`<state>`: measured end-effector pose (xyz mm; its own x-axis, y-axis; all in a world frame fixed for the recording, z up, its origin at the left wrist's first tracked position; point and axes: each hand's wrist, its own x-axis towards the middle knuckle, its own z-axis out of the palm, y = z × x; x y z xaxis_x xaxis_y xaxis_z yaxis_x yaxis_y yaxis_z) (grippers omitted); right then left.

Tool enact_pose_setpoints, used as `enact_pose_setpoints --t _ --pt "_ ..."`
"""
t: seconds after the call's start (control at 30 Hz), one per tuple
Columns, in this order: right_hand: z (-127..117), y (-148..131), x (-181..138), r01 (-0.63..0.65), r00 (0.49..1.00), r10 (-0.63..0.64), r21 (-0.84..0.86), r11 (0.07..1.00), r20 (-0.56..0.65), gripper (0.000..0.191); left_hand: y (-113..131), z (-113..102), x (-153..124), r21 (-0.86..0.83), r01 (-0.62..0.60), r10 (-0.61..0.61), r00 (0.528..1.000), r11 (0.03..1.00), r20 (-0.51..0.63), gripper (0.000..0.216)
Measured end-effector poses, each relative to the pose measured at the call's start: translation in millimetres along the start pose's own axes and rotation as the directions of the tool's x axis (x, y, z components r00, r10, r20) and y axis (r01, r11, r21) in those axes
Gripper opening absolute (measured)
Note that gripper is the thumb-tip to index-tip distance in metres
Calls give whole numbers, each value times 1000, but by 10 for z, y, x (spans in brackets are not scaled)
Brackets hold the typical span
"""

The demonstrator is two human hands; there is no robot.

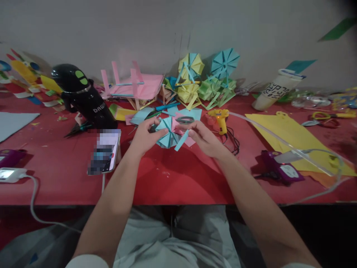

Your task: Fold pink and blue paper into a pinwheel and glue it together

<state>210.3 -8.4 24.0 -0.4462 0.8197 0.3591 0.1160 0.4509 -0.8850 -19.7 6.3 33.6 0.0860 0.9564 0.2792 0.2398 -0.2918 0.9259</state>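
Above the red table, my left hand (147, 136) grips the left side of a blue folded paper umbrella (167, 138), its pleats fanning out from the middle. A pink piece of paper (175, 124) shows at its upper right edge. My right hand (202, 137) pinches a narrow blue paper strip (182, 140) that slants down across the umbrella's right side. Whether the strip touches the umbrella I cannot tell. Just behind the hands lie scissors (185, 119) and loose blue paper (192, 113).
A yellow glue gun (221, 119) with an orange light stands right of my hands. To the left are a phone (106, 154) and a black bottle (86, 98). Finished paper umbrellas (191, 67) lean at the wall. Yellow paper (290, 139) and a purple power socket (281, 169) lie right.
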Motion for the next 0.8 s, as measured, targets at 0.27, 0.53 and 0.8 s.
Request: enact_pose_setpoints --t 0.27,0.53,0.8 --pt "84 59 11 -31 984 60 170 985 -166 37 54 23 4 -257 199 -198 980 946 29 29" --pt "202 92 67 -64 921 132 193 979 -367 46 58 55 19 -327 263 -271 962 908 22 31" --pt "229 135 94 -55 891 109 135 989 -441 38 61 74 21 -378 238 -245 969 895 31 29"
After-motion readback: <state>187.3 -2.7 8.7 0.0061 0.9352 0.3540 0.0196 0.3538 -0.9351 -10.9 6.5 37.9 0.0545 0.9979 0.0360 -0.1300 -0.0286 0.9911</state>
